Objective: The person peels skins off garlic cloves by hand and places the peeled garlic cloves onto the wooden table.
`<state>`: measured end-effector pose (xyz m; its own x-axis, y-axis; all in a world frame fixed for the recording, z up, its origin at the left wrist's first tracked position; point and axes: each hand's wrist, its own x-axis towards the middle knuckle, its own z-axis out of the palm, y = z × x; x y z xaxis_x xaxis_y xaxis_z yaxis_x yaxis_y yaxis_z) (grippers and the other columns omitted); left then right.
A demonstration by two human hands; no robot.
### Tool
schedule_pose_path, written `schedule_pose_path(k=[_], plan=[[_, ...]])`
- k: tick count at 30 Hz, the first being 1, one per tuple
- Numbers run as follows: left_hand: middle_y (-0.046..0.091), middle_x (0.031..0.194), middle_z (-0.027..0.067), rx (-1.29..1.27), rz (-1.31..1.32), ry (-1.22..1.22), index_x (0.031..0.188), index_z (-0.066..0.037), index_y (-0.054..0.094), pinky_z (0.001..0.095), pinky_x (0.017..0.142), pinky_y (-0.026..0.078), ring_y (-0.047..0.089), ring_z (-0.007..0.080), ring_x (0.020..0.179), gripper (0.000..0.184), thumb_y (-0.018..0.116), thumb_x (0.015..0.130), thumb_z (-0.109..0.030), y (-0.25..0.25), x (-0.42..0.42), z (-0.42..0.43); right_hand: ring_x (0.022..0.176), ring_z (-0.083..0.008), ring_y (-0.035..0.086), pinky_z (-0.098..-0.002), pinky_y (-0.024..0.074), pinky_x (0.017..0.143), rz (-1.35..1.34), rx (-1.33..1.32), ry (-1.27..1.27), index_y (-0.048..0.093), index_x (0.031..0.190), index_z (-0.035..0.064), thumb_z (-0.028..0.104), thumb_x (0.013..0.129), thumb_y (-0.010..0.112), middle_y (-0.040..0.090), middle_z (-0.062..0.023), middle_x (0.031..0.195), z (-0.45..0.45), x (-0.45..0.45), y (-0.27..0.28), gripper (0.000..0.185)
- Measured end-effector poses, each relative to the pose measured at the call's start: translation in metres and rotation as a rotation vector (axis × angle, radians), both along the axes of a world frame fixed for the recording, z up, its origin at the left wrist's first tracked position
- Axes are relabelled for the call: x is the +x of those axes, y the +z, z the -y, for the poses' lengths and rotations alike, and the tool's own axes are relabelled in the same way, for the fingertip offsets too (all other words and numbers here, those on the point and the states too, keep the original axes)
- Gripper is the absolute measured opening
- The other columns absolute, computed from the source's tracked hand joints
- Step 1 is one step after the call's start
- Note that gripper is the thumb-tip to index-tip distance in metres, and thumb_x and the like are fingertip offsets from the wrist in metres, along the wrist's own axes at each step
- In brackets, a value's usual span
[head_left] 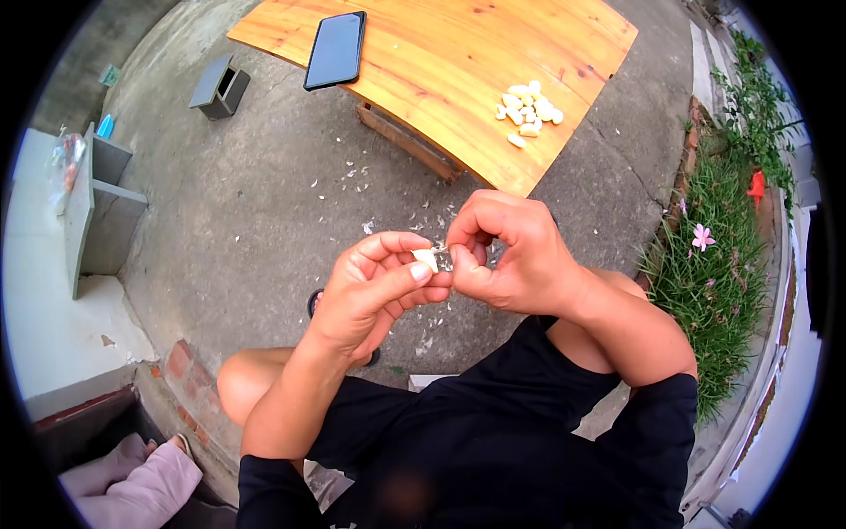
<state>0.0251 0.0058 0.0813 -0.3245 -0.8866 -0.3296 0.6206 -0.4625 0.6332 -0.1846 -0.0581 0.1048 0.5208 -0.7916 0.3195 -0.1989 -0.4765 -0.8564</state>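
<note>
A small whitish piece, like a garlic clove [426, 257], is held between the thumb and fingers of my left hand [374, 286]. My right hand [507, 251], closed in a pinch, has its fingertips on a thin pale strip at the clove's right side. Both hands are close together above the ground, in front of the wooden table [458, 62]. On the table's right part lies a pile of pale yellow cloves [529, 108], one of them a little apart at the front.
A phone [336, 50] lies at the table's left edge. Pale scraps [352, 172] dot the concrete floor. A grey block [220, 86] stands left, plants [714, 273] grow right. Another person's legs [145, 485] show at lower left.
</note>
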Motion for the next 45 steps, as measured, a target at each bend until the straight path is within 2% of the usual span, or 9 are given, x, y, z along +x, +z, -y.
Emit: schedule_pose_path(k=[5,11,17,19,21,30,33,37,45], plan=[[0.072,0.108,0.0130,0.017,-0.023,0.012,0.125,0.001,0.063,0.0337,0.087,0.062,0.073,0.0214,0.098,0.029,0.066,0.096,0.001,-0.005,0.003,0.000,0.059,-0.0058,0.056,-0.0235,0.0454,0.052,0.115,0.254,-0.067,0.064,0.079,0.0008,0.004,0.082,0.073,0.060,-0.0027,0.073,-0.001,0.000,-0.001,0.010],[0.071,0.109,0.0124,-0.006,0.081,0.061,0.133,0.002,0.061,0.0321,0.088,0.060,0.072,0.0193,0.099,0.039,0.068,0.095,0.002,-0.008,0.002,0.000,0.063,-0.0038,0.056,-0.0224,0.0465,0.055,-0.250,0.201,0.127,0.064,0.081,-0.0002,0.004,0.085,0.074,0.062,-0.0004,0.077,0.013,-0.018,-0.001,0.011],[0.071,0.109,0.0114,-0.186,0.411,0.098,0.139,0.002,0.056,0.0270,0.086,0.059,0.071,0.0141,0.096,0.050,0.069,0.091,0.009,-0.008,-0.007,-0.003,0.078,-0.0076,0.066,-0.0247,0.0535,0.068,0.053,0.647,0.061,0.074,0.099,0.0008,0.004,0.089,0.077,0.069,-0.0040,0.084,0.002,-0.002,-0.001,0.011],[0.071,0.109,0.0112,-0.254,0.513,0.131,0.140,0.003,0.056,0.0254,0.085,0.058,0.071,0.0127,0.096,0.052,0.069,0.090,0.010,-0.009,-0.011,-0.004,0.078,-0.0083,0.066,-0.0244,0.0539,0.069,-0.039,0.393,0.135,0.075,0.107,0.0008,0.004,0.090,0.077,0.071,-0.0049,0.086,0.002,-0.002,-0.004,0.018],[0.071,0.109,0.0111,-0.297,0.581,0.148,0.138,0.003,0.057,0.0248,0.084,0.058,0.071,0.0121,0.094,0.050,0.071,0.090,0.008,-0.008,-0.011,-0.006,0.079,-0.0098,0.068,-0.0242,0.0559,0.071,-0.099,0.272,0.173,0.072,0.111,-0.0013,0.004,0.093,0.075,0.073,-0.0060,0.092,0.001,0.000,-0.004,0.019],[0.073,0.091,0.0059,-0.395,0.886,-0.006,0.111,0.001,0.069,0.0226,0.065,0.053,0.068,0.0087,0.076,0.015,0.069,0.099,-0.008,0.003,0.001,-0.007,0.076,-0.0119,0.070,-0.0267,0.0559,0.066,0.172,0.818,0.096,0.072,0.096,-0.0025,0.002,0.094,0.072,0.074,-0.0089,0.086,-0.004,0.006,-0.010,0.005],[0.074,0.093,0.0076,-0.401,0.846,0.024,0.106,0.001,0.069,0.0238,0.065,0.055,0.069,0.0105,0.075,0.012,0.067,0.100,-0.009,-0.002,0.000,-0.010,0.081,-0.0144,0.072,-0.0286,0.0575,0.070,-0.094,0.248,0.133,0.073,0.092,-0.0015,0.001,0.089,0.076,0.074,-0.0099,0.087,0.000,0.000,-0.003,0.005],[0.075,0.097,0.0120,-0.215,0.378,0.108,0.106,0.002,0.070,0.0264,0.068,0.058,0.072,0.0148,0.080,0.012,0.067,0.099,-0.006,-0.003,-0.003,-0.007,0.078,-0.0210,0.073,-0.0308,0.0576,0.069,-0.004,0.004,0.106,0.074,0.090,0.0004,-0.002,0.082,0.079,0.074,-0.0121,0.086,0.001,0.000,-0.009,0.010],[0.075,0.105,0.0201,-0.213,0.332,0.153,0.119,0.005,0.068,0.0329,0.082,0.064,0.076,0.0236,0.093,0.022,0.065,0.097,0.002,-0.005,0.004,-0.006,0.074,-0.0272,0.072,-0.0348,0.0572,0.063,0.027,-0.320,0.036,0.072,0.091,0.0000,-0.002,0.079,0.075,0.071,-0.0124,0.081,-0.004,0.009,-0.005,0.013]])
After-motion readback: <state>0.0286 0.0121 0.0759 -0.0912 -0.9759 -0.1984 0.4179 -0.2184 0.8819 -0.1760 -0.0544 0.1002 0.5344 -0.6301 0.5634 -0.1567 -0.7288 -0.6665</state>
